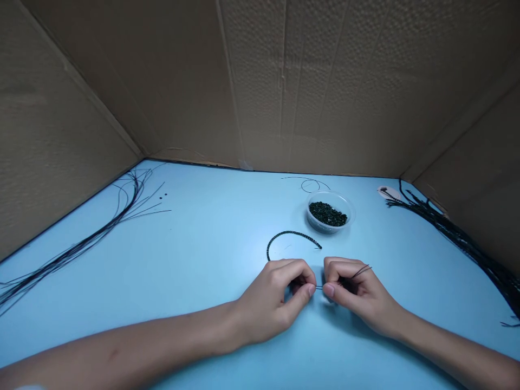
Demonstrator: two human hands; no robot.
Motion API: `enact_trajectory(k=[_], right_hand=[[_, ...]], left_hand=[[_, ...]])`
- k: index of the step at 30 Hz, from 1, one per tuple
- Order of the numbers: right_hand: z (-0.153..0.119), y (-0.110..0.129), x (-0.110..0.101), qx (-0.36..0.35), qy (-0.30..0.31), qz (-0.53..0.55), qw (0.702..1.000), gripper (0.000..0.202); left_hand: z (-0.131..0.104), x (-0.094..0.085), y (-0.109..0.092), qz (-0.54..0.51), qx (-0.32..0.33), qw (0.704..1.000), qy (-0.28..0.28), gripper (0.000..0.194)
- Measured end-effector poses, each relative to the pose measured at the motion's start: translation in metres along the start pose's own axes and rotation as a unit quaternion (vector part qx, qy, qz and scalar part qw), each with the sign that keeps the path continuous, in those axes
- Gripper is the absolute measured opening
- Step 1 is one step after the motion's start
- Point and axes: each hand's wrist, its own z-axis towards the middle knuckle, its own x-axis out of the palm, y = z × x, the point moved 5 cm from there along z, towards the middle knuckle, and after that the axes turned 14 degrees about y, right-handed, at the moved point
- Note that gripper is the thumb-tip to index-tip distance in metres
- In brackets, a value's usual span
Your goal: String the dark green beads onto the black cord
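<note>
My left hand (pixel 280 298) is closed in a pinch near the front middle of the table. Opposite it, my right hand (pixel 357 292) pinches too, a short gap away. Two thin dark cords (pixel 319 287) span that gap between the fingertips, and their loose ends stick out above my right hand. A strand of dark beads (pixel 290 232) curves up behind my left hand; its lower part is hidden by that hand. Beyond my right hand stands a clear round tub (pixel 350 212) holding many small dark green beads (pixel 328 214).
Long thin black cords (pixel 101 230) lie in a bundle on the left of the light blue table (pixel 195 216). Dark beaded strands (pixel 459 244) lie along the right, beside a pale round disc (pixel 388 193). A loose curled cord (pixel 311 185) rests behind the tub. Cardboard walls (pixel 260 97) enclose the table.
</note>
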Motion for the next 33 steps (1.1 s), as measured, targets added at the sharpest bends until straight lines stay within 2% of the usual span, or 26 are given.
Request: enact_trajectory(k=[33], right_hand=[[0.0002,-0.0018,0.0004,0.004,0.004,0.01,1.0,0.041]], left_hand=[[-0.0003,0.001,0.002,-0.007,-0.005,1.0,0.003,0.01]])
